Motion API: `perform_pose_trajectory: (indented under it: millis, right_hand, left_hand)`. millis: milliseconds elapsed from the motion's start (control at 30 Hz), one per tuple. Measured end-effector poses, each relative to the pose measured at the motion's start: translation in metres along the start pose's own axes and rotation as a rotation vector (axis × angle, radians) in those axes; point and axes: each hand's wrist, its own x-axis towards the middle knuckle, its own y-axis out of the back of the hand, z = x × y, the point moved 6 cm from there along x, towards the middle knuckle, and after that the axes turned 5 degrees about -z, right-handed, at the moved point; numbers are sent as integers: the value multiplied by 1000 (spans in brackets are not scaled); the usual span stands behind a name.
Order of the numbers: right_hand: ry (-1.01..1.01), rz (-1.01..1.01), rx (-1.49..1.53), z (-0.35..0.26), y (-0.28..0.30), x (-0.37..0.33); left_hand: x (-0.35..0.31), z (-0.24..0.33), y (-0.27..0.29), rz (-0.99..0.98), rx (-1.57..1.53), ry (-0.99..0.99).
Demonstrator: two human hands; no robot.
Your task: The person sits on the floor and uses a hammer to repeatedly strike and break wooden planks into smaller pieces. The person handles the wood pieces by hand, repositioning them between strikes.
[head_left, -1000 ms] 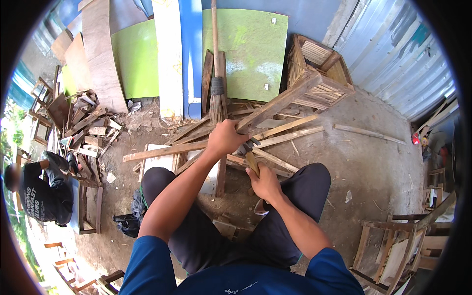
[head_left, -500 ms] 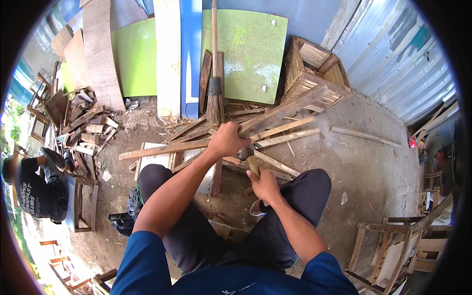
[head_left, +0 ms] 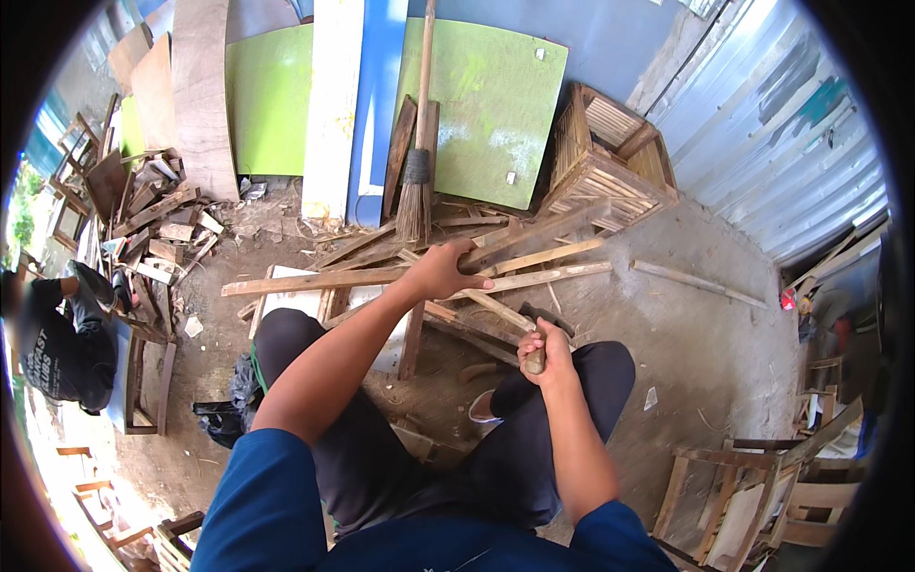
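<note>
My left hand (head_left: 444, 271) grips a thick wooden beam (head_left: 534, 236), which slants up to the right; the thumb sticks out toward the right. Another wooden strip (head_left: 315, 281) runs leftward from under that hand, and the wrist hides whether the two are joined. Closed around the wooden handle of a hammer (head_left: 537, 358) is my right hand (head_left: 546, 351), just above my right knee. The dark hammer head (head_left: 547, 317) sits beyond the fingers, apart from the beam.
Loose wood strips (head_left: 558, 274) lie under the beam. A broom (head_left: 416, 195) leans against a green board (head_left: 491, 105). A slatted wooden crate (head_left: 610, 157) stands at the back right, broken chairs (head_left: 729, 477) at lower right. Scrap wood (head_left: 162, 224) and another person (head_left: 67, 348) are at left.
My right hand has moved right and slightly down with the hammer, whose head has left the spot beside my left hand. My left hand's thumb now points outward; the view has shifted slightly.
</note>
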Motion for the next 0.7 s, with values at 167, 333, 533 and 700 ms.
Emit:
perform_pose_trajectory:
  millis: [167, 333, 533, 700]
  right_hand:
    - [90, -201, 211, -28, -12, -22]
    - [218, -382, 237, -50, -15, -37]
    - [184, -389, 402, -58, -11, -34]
    - [120, -370, 514, -50, -13, -25]
  left_hand:
    - [-8, 6, -17, -298, -190, -9]
    - [-29, 9, -20, -238, -128, -75]
    - [-36, -3, -26, -192, 64, -52]
    - [-53, -20, -23, -28, 79, 3]
